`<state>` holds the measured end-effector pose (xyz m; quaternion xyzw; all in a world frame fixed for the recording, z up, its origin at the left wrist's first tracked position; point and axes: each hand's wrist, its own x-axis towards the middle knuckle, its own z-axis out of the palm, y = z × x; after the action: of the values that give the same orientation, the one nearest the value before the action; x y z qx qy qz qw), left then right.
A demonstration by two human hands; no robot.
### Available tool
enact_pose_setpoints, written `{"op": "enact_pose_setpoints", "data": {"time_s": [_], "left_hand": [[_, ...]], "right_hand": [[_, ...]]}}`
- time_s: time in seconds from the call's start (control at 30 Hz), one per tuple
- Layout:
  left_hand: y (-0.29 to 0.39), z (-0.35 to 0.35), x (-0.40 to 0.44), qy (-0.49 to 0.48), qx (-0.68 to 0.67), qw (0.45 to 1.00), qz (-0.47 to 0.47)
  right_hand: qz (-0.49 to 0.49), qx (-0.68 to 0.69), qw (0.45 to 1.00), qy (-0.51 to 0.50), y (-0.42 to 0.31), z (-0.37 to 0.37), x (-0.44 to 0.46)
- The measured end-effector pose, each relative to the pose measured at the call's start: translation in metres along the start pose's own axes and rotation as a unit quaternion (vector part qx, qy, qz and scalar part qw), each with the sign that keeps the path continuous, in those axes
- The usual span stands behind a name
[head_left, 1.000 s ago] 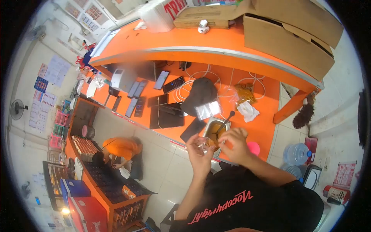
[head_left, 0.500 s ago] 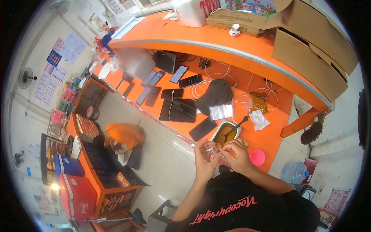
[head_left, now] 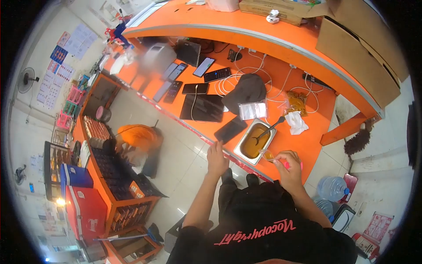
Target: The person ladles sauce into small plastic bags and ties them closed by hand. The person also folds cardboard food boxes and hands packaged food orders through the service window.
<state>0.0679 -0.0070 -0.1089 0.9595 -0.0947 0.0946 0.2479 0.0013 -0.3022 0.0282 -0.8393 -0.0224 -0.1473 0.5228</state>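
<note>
One left hand [head_left: 217,162], one right hand [head_left: 290,170], one held clear bag [head_left: 267,154], one metal tray [head_left: 245,157], one spoon [head_left: 270,127], one cap [head_left: 247,93], two coolers [head_left: 90,213], two fans [head_left: 27,80], two water bottles [head_left: 332,188], roughly eight phones [head_left: 231,129], some blurred.

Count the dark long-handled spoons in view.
1: the dark long-handled spoon rests in the rectangular steel container of brown sauce, its handle leaning over the rim. Others may be hidden among the clutter.

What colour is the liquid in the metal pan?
The liquid is orange-brown, seen best in the head view.
</note>
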Motion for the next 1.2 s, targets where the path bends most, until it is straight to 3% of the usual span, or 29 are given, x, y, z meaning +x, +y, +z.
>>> {"op": "enact_pose_setpoints", "data": {"time_s": [0.13,0.27,0.33,0.4,0.47,0.6,0.63,0.67,0.7,0.73,0.8,0.83,0.87,0.93,1.0,1.07,1.2], "left_hand": [[-0.012,0.016,0.061,-0.007,0.001,0.997,0.082],[-0.020,0.026,0.087,-0.085,0.079,0.986,0.116],[-0.024,0.027,0.099,-0.073,0.073,0.986,0.128],[-0.029,0.024,0.106,-0.155,0.048,0.983,0.081],[-0.012,0.007,0.107,-0.145,0.064,0.983,0.094],[-0.022,0.000,0.101,-0.119,-0.030,0.990,0.063],[-0.023,-0.005,0.097,-0.168,-0.220,0.958,-0.079],[-0.024,-0.009,0.091,-0.204,-0.400,0.867,-0.217],[-0.017,-0.016,0.083,-0.166,-0.466,0.826,-0.270],[-0.015,-0.020,0.074,-0.158,-0.468,0.825,-0.275],[-0.014,-0.026,0.060,-0.094,-0.708,0.604,-0.354],[-0.015,-0.027,0.058,-0.109,-0.776,0.553,-0.283],[-0.015,-0.027,0.053,-0.096,-0.778,0.553,-0.282],[0.012,-0.045,0.053,-0.058,-0.863,0.440,-0.240],[0.024,-0.055,0.053,-0.056,-0.889,0.409,-0.199],[0.049,-0.071,0.059,-0.017,-0.873,0.461,-0.157],[0.058,-0.086,0.067,-0.020,-0.901,0.413,-0.131]], "right_hand": [[0.014,-0.002,1.000,0.016,-0.002,-0.013,-0.008],[0.028,-0.008,0.998,0.052,-0.003,-0.023,-0.018],[0.036,-0.006,0.997,0.070,-0.004,-0.028,-0.022],[0.048,-0.011,0.995,0.084,-0.006,-0.032,-0.027],[0.055,-0.011,0.994,0.094,-0.007,-0.034,-0.029],[0.035,-0.033,0.995,0.088,-0.002,-0.039,-0.029],[0.033,-0.032,0.995,0.086,-0.001,-0.039,-0.029],[0.051,0.002,0.994,0.101,0.000,-0.038,-0.027],[0.069,0.036,0.991,0.113,0.001,-0.036,-0.026],[0.066,0.037,0.992,0.104,0.002,-0.035,-0.026],[0.065,0.038,0.990,0.120,0.006,-0.032,-0.023],[0.059,0.041,0.991,0.109,0.006,-0.030,-0.022],[0.071,0.054,0.990,0.107,0.006,-0.029,-0.020],[0.076,0.069,0.990,0.093,0.005,-0.025,-0.015],[0.085,0.090,0.989,0.086,0.003,-0.023,-0.010],[0.069,0.084,0.991,0.073,0.002,-0.021,-0.004],[0.062,0.084,0.992,0.064,-0.007,-0.015,0.001]]}}
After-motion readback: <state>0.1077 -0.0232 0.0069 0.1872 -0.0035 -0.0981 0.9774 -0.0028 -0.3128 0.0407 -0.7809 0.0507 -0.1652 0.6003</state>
